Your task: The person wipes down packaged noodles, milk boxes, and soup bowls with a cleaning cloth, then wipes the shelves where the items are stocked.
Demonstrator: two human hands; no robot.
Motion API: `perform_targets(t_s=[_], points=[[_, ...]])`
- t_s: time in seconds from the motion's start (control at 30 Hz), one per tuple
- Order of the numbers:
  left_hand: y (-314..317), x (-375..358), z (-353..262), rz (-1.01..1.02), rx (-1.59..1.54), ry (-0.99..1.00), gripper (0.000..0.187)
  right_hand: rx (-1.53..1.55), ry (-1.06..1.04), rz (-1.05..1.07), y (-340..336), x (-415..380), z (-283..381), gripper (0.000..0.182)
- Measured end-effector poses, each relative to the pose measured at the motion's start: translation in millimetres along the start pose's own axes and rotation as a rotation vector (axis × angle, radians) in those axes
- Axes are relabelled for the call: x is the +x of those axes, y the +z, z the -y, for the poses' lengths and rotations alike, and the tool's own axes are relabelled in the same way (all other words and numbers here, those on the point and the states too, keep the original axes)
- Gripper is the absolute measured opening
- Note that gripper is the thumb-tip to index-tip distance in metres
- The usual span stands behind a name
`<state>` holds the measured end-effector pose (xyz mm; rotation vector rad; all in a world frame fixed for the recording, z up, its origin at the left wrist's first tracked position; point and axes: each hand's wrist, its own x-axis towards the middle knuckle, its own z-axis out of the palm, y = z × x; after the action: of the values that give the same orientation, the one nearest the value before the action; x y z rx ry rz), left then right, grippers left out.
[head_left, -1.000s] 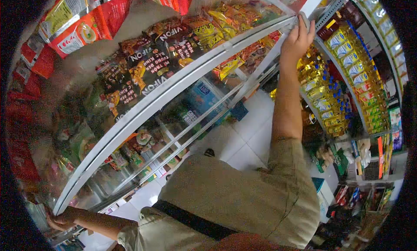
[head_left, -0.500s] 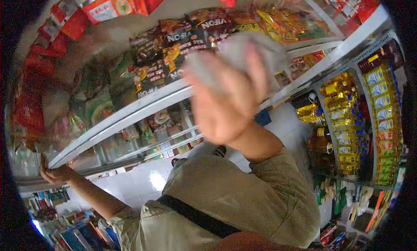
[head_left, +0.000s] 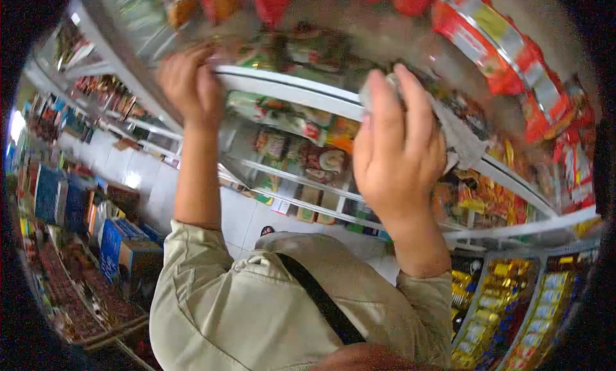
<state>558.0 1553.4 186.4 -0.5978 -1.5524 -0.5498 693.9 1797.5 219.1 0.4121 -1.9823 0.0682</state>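
Observation:
My right hand (head_left: 401,150) presses a crumpled grey cloth (head_left: 461,139) over the white front rail (head_left: 289,87) of a shelf. Its fingers bend across the rail with the cloth under and beside them. At the rail's left end, my left hand (head_left: 188,89) has its fingers curled round the shelf edge; they are a little blurred. Dark green and brown food packets (head_left: 314,53) lie on the shelf just behind the rail.
Red packets (head_left: 475,44) hang above the shelf. Lower shelves hold more packets (head_left: 321,162). Yellow oil bottles (head_left: 494,300) stand at lower right. A blue box (head_left: 128,246) is at left, near the white tiled floor (head_left: 240,217).
My view has turned leftward along the shelf. The right hand, raised and blurred with the cloth before, now sits on the rail. My hands appear closer together, the left still at the shelf end.

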Motion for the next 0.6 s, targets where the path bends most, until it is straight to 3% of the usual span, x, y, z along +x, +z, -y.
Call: perform_targets(t_s=[0.1,0.33,0.4,0.47,0.6], points=[[-15,4,-4,0.142,-0.032,-0.033,0.023,-0.04,-0.006,0.002,30,14,34,0.034],[-52,8,-1,0.432,-0.481,0.014,0.05,0.181,-0.041,0.052,84,60,110,0.034],[-66,4,10,0.369,-0.425,0.007,0.051,0.307,-0.016,0.156,87,71,126,0.032],[-80,-4,31,0.291,-0.321,0.085,0.054,0.289,-0.11,0.076,108,75,138,0.03],[-109,-17,66,0.063,-0.171,0.021,0.053,0.129,-0.151,0.074,132,87,169,0.027]])
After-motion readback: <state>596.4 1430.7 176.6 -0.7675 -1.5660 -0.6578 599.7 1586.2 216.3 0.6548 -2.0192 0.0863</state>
